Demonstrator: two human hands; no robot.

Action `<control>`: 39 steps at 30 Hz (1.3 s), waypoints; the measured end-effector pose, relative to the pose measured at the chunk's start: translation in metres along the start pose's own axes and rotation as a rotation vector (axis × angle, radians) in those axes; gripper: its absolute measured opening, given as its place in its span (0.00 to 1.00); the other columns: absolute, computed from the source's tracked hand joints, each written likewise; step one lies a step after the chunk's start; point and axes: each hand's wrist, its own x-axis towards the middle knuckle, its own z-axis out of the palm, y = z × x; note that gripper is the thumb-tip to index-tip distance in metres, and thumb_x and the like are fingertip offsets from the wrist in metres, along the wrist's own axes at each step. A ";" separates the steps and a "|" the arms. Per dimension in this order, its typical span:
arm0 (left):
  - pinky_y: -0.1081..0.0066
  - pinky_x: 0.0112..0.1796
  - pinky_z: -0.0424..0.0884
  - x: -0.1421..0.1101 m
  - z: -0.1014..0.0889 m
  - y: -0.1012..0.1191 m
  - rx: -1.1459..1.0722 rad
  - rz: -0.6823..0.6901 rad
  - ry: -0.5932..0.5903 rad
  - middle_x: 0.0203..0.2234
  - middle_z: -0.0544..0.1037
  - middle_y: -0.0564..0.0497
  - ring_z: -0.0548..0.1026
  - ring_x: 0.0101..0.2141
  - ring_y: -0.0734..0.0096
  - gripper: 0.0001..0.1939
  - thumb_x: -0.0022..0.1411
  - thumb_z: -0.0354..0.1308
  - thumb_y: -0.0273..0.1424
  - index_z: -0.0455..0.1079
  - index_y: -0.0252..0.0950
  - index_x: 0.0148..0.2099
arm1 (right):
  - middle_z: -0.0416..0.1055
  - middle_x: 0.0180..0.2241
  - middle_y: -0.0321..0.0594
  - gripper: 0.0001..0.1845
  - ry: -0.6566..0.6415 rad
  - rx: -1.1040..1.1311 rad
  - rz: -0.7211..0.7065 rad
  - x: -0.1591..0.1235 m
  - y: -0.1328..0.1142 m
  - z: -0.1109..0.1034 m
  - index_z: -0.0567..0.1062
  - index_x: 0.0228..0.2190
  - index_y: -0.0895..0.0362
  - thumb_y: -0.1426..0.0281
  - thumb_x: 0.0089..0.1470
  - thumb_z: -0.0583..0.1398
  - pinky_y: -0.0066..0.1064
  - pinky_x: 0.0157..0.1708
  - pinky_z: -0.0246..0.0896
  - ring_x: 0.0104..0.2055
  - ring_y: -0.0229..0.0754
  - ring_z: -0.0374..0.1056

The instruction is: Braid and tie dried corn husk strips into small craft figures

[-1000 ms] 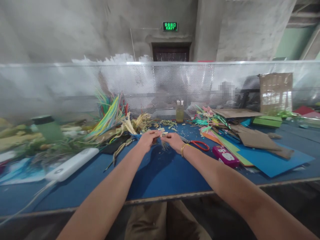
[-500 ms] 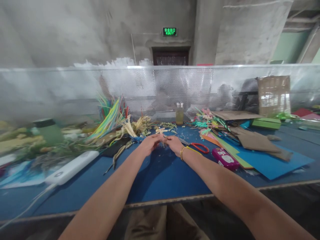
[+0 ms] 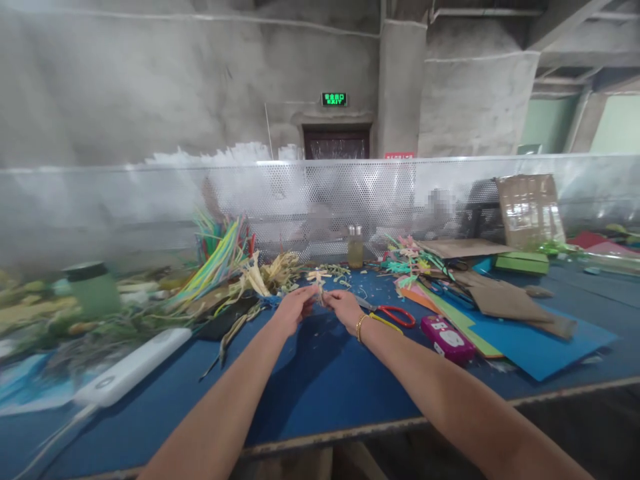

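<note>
My left hand (image 3: 299, 305) and my right hand (image 3: 345, 308) meet over the middle of the blue table, fingertips pinched together. Between them is a small bundle of pale straw-like strips (image 3: 321, 291), partly hidden by the fingers. Just above the fingertips show short cream strips (image 3: 319, 275); whether they join the bundle or lie behind it I cannot tell. A bracelet circles my right wrist. Close to that wrist lie scissors with red handles (image 3: 397, 316) and a yellow-handled tool (image 3: 384, 323), partly covered by my forearm.
Dried plant stalks (image 3: 280, 272) and colourful pipe cleaners (image 3: 220, 263) crowd the left, with a white power strip (image 3: 135, 367) and green bottle (image 3: 93, 290). Rightward are a purple box (image 3: 447, 339), blue paper (image 3: 545, 347) and cardboard (image 3: 510, 293). A small jar (image 3: 355, 250) stands behind.
The view has tipped upward, so the table sits lower in the picture. Both hands remain together at the straw bundle, with only a slight shift of the fingers.
</note>
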 end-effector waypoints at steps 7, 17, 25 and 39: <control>0.77 0.26 0.64 -0.004 0.003 0.001 0.009 0.012 0.009 0.34 0.78 0.49 0.74 0.30 0.74 0.21 0.39 0.70 0.41 0.76 0.37 0.36 | 0.73 0.26 0.38 0.14 0.209 -0.286 -0.165 0.018 -0.010 -0.012 0.77 0.26 0.58 0.62 0.50 0.57 0.27 0.31 0.56 0.28 0.37 0.64; 0.74 0.23 0.58 -0.008 0.007 0.004 0.230 0.290 0.143 0.27 0.78 0.46 0.70 0.27 0.70 0.21 0.41 0.67 0.43 0.78 0.34 0.35 | 0.74 0.29 0.44 0.15 0.249 -1.051 -0.342 -0.006 -0.033 -0.002 0.77 0.24 0.57 0.66 0.55 0.53 0.31 0.35 0.52 0.35 0.42 0.66; 0.75 0.19 0.50 -0.006 0.006 0.001 0.121 0.255 0.035 0.15 0.68 0.54 0.59 0.17 0.80 0.19 0.37 0.68 0.44 0.72 0.32 0.25 | 0.72 0.32 0.48 0.17 0.151 -1.209 -0.555 -0.021 -0.048 0.007 0.77 0.30 0.59 0.66 0.59 0.51 0.38 0.43 0.48 0.40 0.45 0.64; 0.74 0.22 0.52 -0.004 -0.004 0.009 0.427 0.322 -0.089 0.17 0.67 0.55 0.59 0.19 0.78 0.19 0.46 0.63 0.46 0.74 0.33 0.29 | 0.76 0.32 0.40 0.10 0.104 -0.368 -0.289 0.006 -0.013 0.002 0.79 0.31 0.56 0.68 0.50 0.58 0.30 0.37 0.61 0.35 0.40 0.69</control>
